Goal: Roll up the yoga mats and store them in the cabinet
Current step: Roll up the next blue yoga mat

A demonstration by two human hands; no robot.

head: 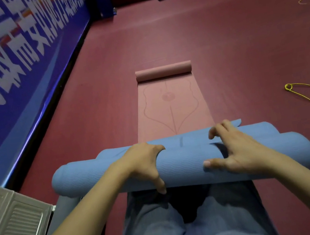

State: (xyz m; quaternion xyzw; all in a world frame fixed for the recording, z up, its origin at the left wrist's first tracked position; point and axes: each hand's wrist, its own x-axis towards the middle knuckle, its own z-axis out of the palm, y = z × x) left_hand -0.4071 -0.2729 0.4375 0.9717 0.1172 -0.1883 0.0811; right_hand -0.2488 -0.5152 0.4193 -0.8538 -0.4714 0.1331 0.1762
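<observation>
Hands — left hand [144, 161], right hand [232, 148] — grip rolled blue mat [182, 164].

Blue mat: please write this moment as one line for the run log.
blue mat: rolled, across lap | left hand: grips roll | right hand: grips roll | pink mat: partly unrolled on floor ahead
</observation>
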